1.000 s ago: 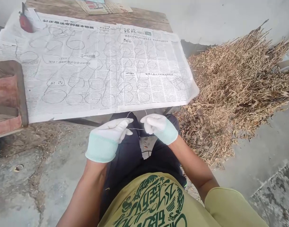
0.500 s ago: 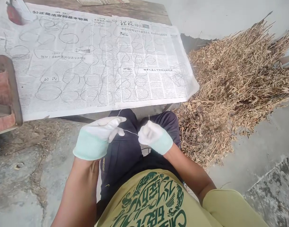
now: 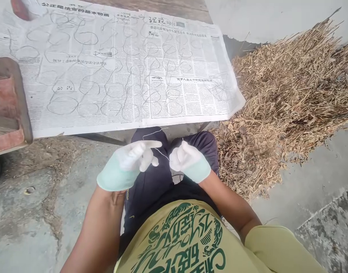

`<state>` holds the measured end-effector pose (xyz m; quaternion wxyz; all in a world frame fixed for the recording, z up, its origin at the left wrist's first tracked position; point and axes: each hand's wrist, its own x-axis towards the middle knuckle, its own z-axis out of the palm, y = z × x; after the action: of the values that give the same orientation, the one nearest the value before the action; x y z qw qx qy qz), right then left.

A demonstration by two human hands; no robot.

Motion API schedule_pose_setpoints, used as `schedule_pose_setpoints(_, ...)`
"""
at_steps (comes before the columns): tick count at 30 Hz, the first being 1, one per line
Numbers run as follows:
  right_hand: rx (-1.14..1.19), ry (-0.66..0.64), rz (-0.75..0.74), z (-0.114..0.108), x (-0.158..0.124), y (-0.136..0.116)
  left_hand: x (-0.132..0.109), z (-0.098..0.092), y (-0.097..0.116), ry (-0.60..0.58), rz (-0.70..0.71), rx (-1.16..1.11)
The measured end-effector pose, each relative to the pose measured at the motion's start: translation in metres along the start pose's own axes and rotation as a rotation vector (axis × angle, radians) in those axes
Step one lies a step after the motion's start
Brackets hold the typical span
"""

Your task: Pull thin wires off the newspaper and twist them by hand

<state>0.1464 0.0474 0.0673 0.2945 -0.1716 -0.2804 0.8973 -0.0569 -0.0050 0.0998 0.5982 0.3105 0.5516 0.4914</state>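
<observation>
A thin white thread (image 3: 161,153) runs short and taut between the gloved hands above the lap, slanting down from left to right. The left hand (image 3: 131,161) and right hand (image 3: 186,159) each pinch it, and its loose ends curl upward. Dark loops (image 3: 62,105) lie on the newspaper (image 3: 77,76) covering the table (image 3: 174,5).

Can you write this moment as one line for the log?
left hand: pinches thread | right hand: closed on thread | thread: stretched between hands above lap | newspaper: thread loops laid out

Head camera looks down (slightly forward), close above the lap (image 3: 151,182).
</observation>
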Motion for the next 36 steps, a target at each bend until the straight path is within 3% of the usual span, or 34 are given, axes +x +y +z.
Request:
schedule_pose_setpoints(3, -0.059, 0.028, 0.036, 0.000, 0.003, -0.004, -0.002, 0.005, -0.011, -0.123, -0.017, -0.053)
schedule_pose_setpoints(9, -0.155, 0.009, -0.038, 0.001, 0.004, -0.011, -0.007, 0.016, -0.016, -0.042, -0.038, -0.051)
schedule_pose_setpoints(15, -0.544, 0.413, -0.104, 0.014, 0.001, -0.017, -0.010, 0.029, -0.020, 0.160, -0.068, 0.123)
schedule_pose_setpoints(17, -0.624, 0.474, -0.112, 0.016, 0.002, -0.014, -0.010, 0.036, -0.022, 0.232, -0.093, 0.228)
schedule_pose_setpoints(23, -0.741, 0.479, -0.110, 0.002, 0.008, -0.001, -0.004, 0.052, -0.024, 0.343, -0.148, 0.414)
schedule_pose_setpoints(30, -1.135, 0.530, -0.111, -0.012, 0.010, 0.002, 0.003, 0.055, -0.042, 0.363, -0.152, 0.336)
schedule_pose_setpoints(36, -1.248, 0.560, 0.000, -0.019, 0.010, 0.002, 0.015, 0.053, -0.061, 0.323, -0.196, 0.247)
